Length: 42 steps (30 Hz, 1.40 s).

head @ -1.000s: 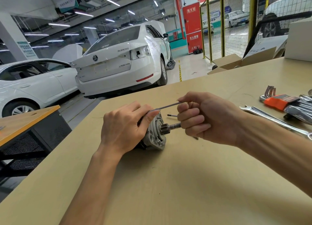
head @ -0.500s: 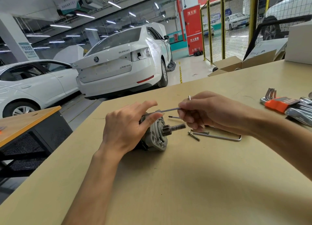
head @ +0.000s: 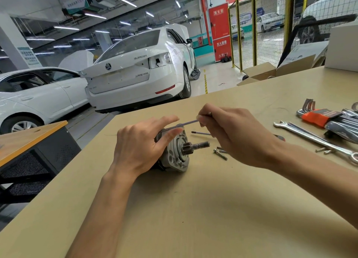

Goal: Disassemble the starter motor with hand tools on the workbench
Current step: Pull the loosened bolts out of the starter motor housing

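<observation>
Left hand (head: 139, 149): rests over the starter motor (head: 174, 153) on the counter (head: 193, 209), fingers loosely curved. Motor: grey housing, toothed shaft pointing right toward the right hand. Long bolt (head: 186, 123): lies along the motor, head end rightward. Right hand (head: 232, 134): pinches the bolt's end; likely pulling rightward.

Tan wooden surface (head: 193, 209) carries the starter motor (head: 176, 153) lying on its side, pinion shaft pointing right. Just right of it lie loose bolts (head: 220, 154) and a thin screwdriver (head: 200, 133). Far right: combination wrench (head: 313, 138), orange-holdered hex key set (head: 317, 116), two small screws (head: 324, 151), white box (head: 342, 46) at back edge.
</observation>
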Each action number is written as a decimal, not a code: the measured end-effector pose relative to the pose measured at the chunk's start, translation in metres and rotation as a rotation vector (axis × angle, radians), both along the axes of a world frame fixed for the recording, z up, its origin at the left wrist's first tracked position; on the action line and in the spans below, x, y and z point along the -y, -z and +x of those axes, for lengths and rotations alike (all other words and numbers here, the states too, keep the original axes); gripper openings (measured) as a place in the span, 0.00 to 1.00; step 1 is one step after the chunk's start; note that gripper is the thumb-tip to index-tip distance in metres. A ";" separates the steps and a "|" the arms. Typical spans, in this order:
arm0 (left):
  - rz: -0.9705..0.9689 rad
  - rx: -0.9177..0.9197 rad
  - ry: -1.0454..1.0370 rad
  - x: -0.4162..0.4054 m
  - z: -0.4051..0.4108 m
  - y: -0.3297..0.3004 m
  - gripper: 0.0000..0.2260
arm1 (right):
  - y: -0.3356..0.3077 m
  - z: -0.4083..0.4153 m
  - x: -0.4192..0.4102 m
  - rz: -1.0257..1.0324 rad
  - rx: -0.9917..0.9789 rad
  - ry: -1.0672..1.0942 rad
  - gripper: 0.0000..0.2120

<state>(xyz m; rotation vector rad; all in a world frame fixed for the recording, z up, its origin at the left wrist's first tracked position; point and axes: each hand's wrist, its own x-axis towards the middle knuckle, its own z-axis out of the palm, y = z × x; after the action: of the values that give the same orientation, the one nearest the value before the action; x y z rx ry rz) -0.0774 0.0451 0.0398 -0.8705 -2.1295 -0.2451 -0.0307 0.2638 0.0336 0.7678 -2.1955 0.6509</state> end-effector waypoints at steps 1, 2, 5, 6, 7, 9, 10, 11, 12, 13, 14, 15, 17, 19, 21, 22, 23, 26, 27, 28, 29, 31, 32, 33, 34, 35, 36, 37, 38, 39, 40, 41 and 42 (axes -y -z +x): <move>-0.005 -0.009 -0.006 0.000 0.000 0.000 0.25 | 0.001 0.001 0.002 -0.027 0.027 -0.007 0.14; -0.009 -0.017 -0.014 0.000 0.000 0.001 0.24 | 0.001 0.003 0.005 -0.059 0.052 -0.030 0.16; -0.007 -0.016 -0.035 0.000 0.000 0.002 0.22 | 0.001 0.009 0.010 -0.226 0.146 -0.125 0.22; -0.003 -0.011 -0.036 0.000 0.000 0.002 0.22 | 0.001 0.009 0.011 -0.312 0.209 -0.151 0.24; 0.001 -0.006 -0.037 -0.001 0.001 0.002 0.22 | -0.001 0.009 0.013 -0.405 0.296 -0.186 0.26; 0.012 0.003 -0.043 -0.001 0.002 0.002 0.22 | -0.005 0.008 0.013 -0.593 0.523 -0.313 0.26; 0.020 0.009 -0.045 -0.002 0.003 0.002 0.22 | -0.008 0.007 0.013 -0.679 0.656 -0.394 0.25; 0.026 0.018 -0.047 -0.002 0.003 0.002 0.23 | -0.011 0.007 0.011 -0.745 0.790 -0.474 0.24; 0.031 0.026 -0.049 -0.002 0.002 0.001 0.23 | -0.013 0.007 0.009 -0.787 0.905 -0.544 0.21; 0.036 0.033 -0.052 -0.002 0.002 0.001 0.23 | -0.015 0.006 0.007 -0.810 0.998 -0.600 0.19; 0.041 0.038 -0.056 -0.003 0.002 0.001 0.23 | -0.017 0.006 0.004 -0.827 1.077 -0.647 0.16; 0.047 0.041 -0.061 -0.003 0.002 0.000 0.23 | -0.018 0.005 0.001 -0.846 1.149 -0.693 0.14; 0.051 0.040 -0.070 -0.004 0.002 -0.001 0.23 | -0.020 0.004 -0.006 -0.894 1.286 -0.776 0.11; 0.046 0.042 -0.078 -0.006 0.002 -0.001 0.24 | -0.021 0.002 -0.012 -0.943 1.383 -0.809 0.09; 0.047 0.043 -0.093 -0.008 0.003 -0.001 0.24 | -0.022 0.001 -0.016 -0.991 1.433 -0.808 0.08; 0.047 0.045 -0.104 -0.008 0.003 -0.002 0.25 | -0.022 0.001 -0.018 -1.011 1.450 -0.809 0.08; 0.048 0.048 -0.116 -0.009 0.003 -0.003 0.26 | -0.023 0.000 -0.018 -1.028 1.464 -0.811 0.08; 0.042 0.059 -0.151 -0.010 0.000 -0.003 0.30 | -0.022 -0.002 -0.020 -1.078 1.496 -0.812 0.08; 0.036 0.059 -0.157 -0.010 0.000 -0.003 0.31 | -0.022 -0.002 -0.020 -1.084 1.499 -0.819 0.08; 0.033 0.059 -0.160 -0.009 -0.001 -0.003 0.31 | -0.022 -0.003 -0.021 -1.078 1.498 -0.833 0.07; 0.031 0.059 -0.162 -0.009 -0.001 -0.003 0.32 | -0.021 -0.004 -0.022 -1.064 1.492 -0.848 0.07; 0.031 0.063 -0.164 -0.008 -0.001 -0.003 0.34 | -0.020 -0.005 -0.024 -1.023 1.458 -0.842 0.06; 0.031 0.066 -0.161 -0.008 -0.001 -0.003 0.35 | -0.018 -0.006 -0.025 -0.990 1.421 -0.816 0.07; 0.034 0.066 -0.157 -0.008 -0.001 -0.003 0.35 | -0.017 -0.008 -0.025 -0.948 1.374 -0.786 0.07; 0.038 0.066 -0.153 -0.007 -0.002 -0.003 0.36 | -0.015 -0.010 -0.025 -0.899 1.319 -0.751 0.07; 0.042 0.068 -0.149 -0.007 -0.002 -0.003 0.36 | -0.013 -0.011 -0.025 -0.844 1.257 -0.704 0.08; 0.046 0.074 -0.146 -0.007 -0.002 -0.003 0.35 | -0.011 -0.013 -0.025 -0.772 1.177 -0.640 0.08; 0.048 0.081 -0.144 -0.006 -0.003 -0.003 0.35 | -0.009 -0.014 -0.025 -0.678 1.066 -0.558 0.10; 0.049 0.086 -0.140 -0.006 -0.003 -0.003 0.34 | -0.009 -0.014 -0.025 -0.562 0.925 -0.461 0.10; 0.048 0.090 -0.135 -0.006 -0.003 -0.003 0.33 | -0.008 -0.014 -0.025 -0.440 0.766 -0.367 0.11; 0.048 0.091 -0.128 -0.006 -0.003 -0.003 0.33 | -0.008 -0.013 -0.024 -0.334 0.615 -0.293 0.10; 0.049 0.088 -0.117 -0.006 -0.003 -0.003 0.33 | -0.007 -0.013 -0.024 -0.261 0.496 -0.243 0.10; 0.050 0.082 -0.107 -0.005 -0.003 -0.003 0.32 | -0.006 -0.013 -0.023 -0.219 0.407 -0.208 0.10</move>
<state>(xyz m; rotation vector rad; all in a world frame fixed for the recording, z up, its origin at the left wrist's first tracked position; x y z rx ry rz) -0.0805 0.0505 0.0431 -0.7266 -2.2287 -0.2824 -0.0433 0.2872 0.0392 0.8077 -2.3638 1.2222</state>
